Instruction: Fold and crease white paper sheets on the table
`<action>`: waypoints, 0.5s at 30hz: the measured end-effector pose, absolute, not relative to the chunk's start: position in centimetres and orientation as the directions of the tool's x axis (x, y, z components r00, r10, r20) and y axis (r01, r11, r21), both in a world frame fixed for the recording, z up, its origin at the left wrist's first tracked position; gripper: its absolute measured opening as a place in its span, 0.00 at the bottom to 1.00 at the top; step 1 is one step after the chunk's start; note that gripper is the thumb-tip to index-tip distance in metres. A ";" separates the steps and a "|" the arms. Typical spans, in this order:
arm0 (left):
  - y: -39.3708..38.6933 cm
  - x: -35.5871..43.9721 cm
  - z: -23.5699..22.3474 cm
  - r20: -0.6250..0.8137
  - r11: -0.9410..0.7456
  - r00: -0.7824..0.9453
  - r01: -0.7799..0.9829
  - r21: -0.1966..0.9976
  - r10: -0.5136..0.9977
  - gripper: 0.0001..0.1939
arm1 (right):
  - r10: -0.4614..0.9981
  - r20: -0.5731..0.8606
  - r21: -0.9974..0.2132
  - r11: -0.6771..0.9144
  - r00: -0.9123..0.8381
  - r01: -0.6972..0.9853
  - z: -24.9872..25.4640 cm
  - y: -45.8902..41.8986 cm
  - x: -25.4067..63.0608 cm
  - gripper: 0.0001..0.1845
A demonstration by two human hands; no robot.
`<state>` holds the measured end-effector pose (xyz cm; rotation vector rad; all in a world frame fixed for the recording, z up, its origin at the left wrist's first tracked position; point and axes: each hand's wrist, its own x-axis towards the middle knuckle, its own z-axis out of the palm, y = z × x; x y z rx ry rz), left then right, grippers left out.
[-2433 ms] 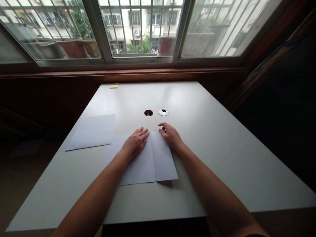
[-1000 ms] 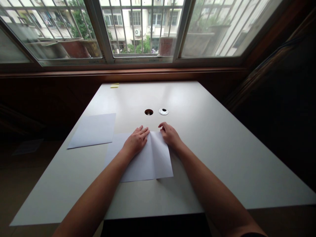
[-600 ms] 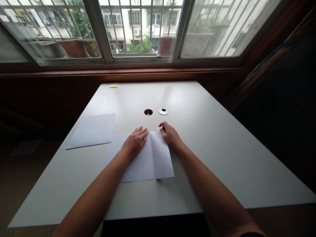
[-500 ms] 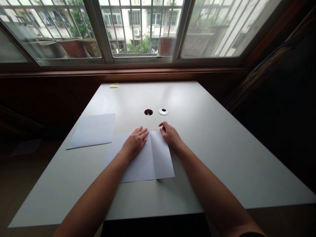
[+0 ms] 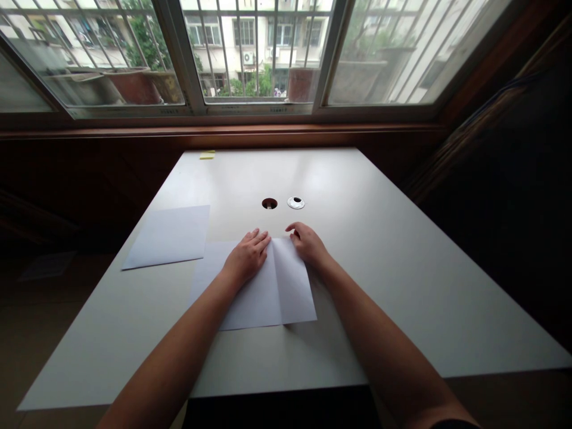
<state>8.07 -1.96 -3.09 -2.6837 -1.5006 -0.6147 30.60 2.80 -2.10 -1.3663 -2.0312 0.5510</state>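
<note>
Head view: white paper [image 5: 252, 308] lying on the table [image 5: 379, 268], right in front of the body, with 1 crease [image 5: 277, 286] running from far edge to near edge. Flap [image 5: 295, 289] right of the crease lifted a little, judging by the shadow [image 5: 292, 327] under its near edge. Left hand [image 5: 247, 257] palm down on the paper, fingers stretched out and mostly together, tips almost at the crease, not clamped on anything. Right hand [image 5: 309, 244] at the far right corner of the flap, index finger bent above the thumb. Can't tell from up here whether pinching the edge or just touching it.

Could go wrong pretty easily, imo. Might skid the whole sheet if pushed sideways with the left palm, given such a smooth top. Might also get a 2nd, crooked crease from tugging at the far corner alone, with no fingers at the near end. Possible wrinkling under the left forearm [image 5: 179, 333] too, from leaning too hard.

Further out: other paper [image 5: 167, 237] just off to the left, close enough to get bumped. Past the hands, 1 round hole [image 5: 269, 204] with a cap [image 5: 295, 203] beside it, then a yellow sticky note [image 5: 207, 155] near the far left corner, and finally the window [image 5: 259, 109].
</note>
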 end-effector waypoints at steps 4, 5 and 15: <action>-1.9 8.1 -3.0 0.326 -0.536 0.462 0.823 0.187 0.825 0.22 | 0.922 0.273 -0.625 0.386 -0.273 0.678 -2.2 2.7 30.6 0.13; -1.9 8.1 -2.9 0.322 -0.532 0.460 0.825 0.190 0.827 0.22 | 0.923 0.272 -0.624 0.385 -0.273 0.680 -2.2 2.6 30.6 0.13; -2.1 8.2 -2.9 0.315 -0.521 0.448 0.828 0.207 0.837 0.22 | 0.928 0.272 -0.632 0.373 -0.255 0.680 -2.2 2.5 30.6 0.12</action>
